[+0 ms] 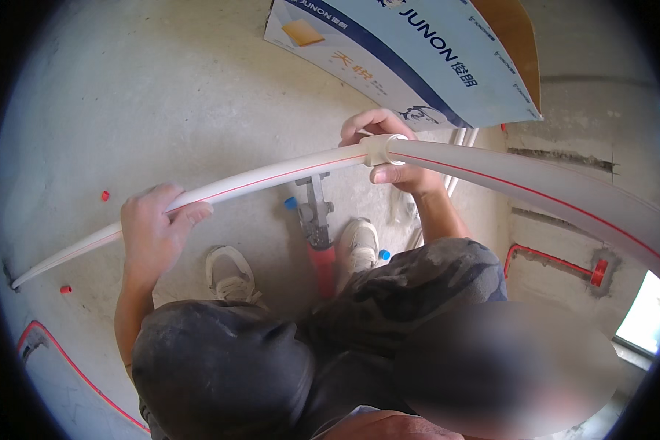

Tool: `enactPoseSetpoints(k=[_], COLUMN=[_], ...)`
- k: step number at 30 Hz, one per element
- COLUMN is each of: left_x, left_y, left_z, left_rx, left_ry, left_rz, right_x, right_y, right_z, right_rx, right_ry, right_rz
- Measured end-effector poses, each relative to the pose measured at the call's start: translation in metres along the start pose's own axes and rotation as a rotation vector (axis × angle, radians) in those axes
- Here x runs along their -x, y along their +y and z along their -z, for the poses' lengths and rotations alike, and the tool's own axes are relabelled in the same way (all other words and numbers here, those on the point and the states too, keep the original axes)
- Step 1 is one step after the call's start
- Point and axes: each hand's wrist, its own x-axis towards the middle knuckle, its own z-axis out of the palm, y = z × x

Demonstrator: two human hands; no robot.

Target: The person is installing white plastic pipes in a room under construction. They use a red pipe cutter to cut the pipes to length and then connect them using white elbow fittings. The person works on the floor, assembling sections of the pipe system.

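Observation:
A long white plastic pipe (pixel 282 169) with a thin red stripe runs across in front of me. Toward the left it reaches down near the wall, while a thicker-looking stretch passes out to the right. My left hand (pixel 154 227) is closed round the left part, thumb along its near side. Farther right, a white pipe fitting (pixel 378 149) sits on the pipe between the two stretches. My right hand (pixel 416 177) grips this fitting, with fingers on the far side and thumb on the near side. Part of the right palm is hidden behind the pipe.
A large blue and white cardboard box (pixel 425 66) stands beyond my right hand. On the floor between my shoes lies a metal tool (pixel 315 213) with a red handle. Small blue caps (pixel 384 255) and red pieces (pixel 105 196) are scattered about. Red conduit (pixel 550 257) runs in a wall groove.

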Motion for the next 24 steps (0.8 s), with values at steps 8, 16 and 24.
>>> enactPoseSetpoints(k=[8,16,24], left_x=[-0.003,-0.006,-0.017], left_y=[-0.007,-0.017,-0.044], left_z=[-0.001,-0.006,-0.045], left_rx=[-0.01,-0.065,-0.153], left_ry=[-0.01,-0.038,-0.19], left_rz=[0.008,0.003,0.026], right_x=[0.016,0.019,0.12], right_y=[0.004,-0.002,-0.023], right_z=[-0.035,-0.028,-0.084], right_rx=[0.554,0.682,0.434], right_ry=[0.289,0.26,0.465], right_rz=[0.271,0.147,-0.803])
